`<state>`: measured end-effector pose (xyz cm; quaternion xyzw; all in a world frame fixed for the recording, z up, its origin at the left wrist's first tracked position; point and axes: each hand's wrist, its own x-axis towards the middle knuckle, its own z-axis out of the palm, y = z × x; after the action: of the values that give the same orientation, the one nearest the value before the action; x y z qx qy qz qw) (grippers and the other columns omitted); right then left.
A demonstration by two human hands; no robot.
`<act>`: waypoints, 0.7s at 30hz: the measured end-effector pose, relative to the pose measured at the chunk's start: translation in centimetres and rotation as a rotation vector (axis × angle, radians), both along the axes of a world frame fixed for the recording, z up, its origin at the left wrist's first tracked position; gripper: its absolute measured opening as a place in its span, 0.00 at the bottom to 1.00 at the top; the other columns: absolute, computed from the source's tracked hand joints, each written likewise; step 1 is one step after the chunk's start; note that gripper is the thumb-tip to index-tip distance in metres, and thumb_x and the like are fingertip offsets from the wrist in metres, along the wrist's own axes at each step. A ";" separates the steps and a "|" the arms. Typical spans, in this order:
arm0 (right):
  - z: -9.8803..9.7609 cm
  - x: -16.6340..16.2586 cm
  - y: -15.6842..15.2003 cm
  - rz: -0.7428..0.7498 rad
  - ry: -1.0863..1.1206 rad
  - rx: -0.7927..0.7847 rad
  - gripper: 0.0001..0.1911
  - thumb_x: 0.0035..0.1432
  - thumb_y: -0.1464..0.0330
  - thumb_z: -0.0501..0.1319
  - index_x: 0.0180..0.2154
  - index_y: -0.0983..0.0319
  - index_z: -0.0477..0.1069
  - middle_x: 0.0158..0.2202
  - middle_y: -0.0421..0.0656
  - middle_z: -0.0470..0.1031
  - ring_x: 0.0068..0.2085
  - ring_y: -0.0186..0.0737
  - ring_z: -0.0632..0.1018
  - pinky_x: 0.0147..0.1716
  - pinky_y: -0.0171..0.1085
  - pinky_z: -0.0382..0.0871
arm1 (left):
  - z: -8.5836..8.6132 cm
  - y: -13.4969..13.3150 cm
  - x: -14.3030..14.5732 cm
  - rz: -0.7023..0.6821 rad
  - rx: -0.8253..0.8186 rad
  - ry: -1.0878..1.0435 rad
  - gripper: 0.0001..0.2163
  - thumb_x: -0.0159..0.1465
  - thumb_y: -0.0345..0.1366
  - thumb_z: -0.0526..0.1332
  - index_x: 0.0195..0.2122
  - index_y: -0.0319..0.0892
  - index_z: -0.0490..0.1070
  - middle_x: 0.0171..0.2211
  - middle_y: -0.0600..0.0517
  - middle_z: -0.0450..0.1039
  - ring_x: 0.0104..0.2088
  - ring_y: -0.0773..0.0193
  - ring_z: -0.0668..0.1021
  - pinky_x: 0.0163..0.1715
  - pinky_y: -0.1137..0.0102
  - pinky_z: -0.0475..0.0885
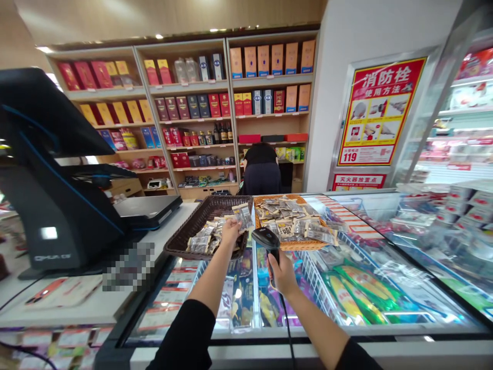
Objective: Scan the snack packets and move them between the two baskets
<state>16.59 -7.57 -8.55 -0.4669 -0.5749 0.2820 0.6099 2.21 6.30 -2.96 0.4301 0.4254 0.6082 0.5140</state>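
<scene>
My left hand (231,229) pinches a small snack packet (242,215) with a clear middle and cream ends, over the right side of a dark brown woven basket (185,226). More such packets (204,237) lie in that basket. A black barcode scanner (266,238) is gripped by my right hand (283,272), its head tilted up and to the left and its cable hanging down. Just beyond the scanner, an orange woven basket (304,245) is heaped with similar packets (287,211). Both baskets rest on a freezer's glass top.
Bagged frozen goods (358,290) show through the freezer glass. At left stand a black checkout terminal (57,205) and a scale (148,205). Behind the freezer, a person (262,169) bends before shelves of boxed goods (192,105). A red fire-hydrant poster (381,113) hangs on the right wall.
</scene>
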 end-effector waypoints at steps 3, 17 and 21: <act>-0.2 0.0 0.1 0.001 0.032 -0.009 0.16 0.61 0.55 0.51 0.28 0.59 0.60 0.14 0.34 0.63 0.13 0.32 0.65 0.15 0.31 0.59 | 0.1 0.1 0.0 0.045 0.005 0.067 0.11 0.46 0.35 0.65 0.24 0.41 0.61 0.21 0.56 0.68 0.23 0.66 0.74 0.28 0.67 0.72; 1.8 5.9 0.0 -0.214 0.300 -0.021 0.20 0.56 0.49 0.53 0.28 0.59 0.59 0.16 0.34 0.64 0.13 0.32 0.66 0.11 0.32 0.60 | 3.1 -3.7 6.0 0.107 0.609 0.889 0.11 0.53 0.26 0.57 0.35 0.44 0.73 0.38 0.47 0.74 0.43 0.56 0.74 0.47 0.64 0.65; 2.0 10.5 -1.3 -0.345 0.366 0.032 0.20 0.54 0.49 0.55 0.27 0.59 0.59 0.17 0.35 0.65 0.12 0.32 0.65 0.11 0.33 0.60 | 2.0 -3.8 12.9 -0.188 0.375 0.984 0.08 0.54 0.35 0.62 0.35 0.42 0.74 0.36 0.48 0.76 0.38 0.59 0.76 0.42 0.67 0.68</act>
<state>27.07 -8.85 -6.59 -0.4895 -0.3711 0.2444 0.7503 15.11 2.47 -0.91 0.7851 0.4598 0.3516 0.2205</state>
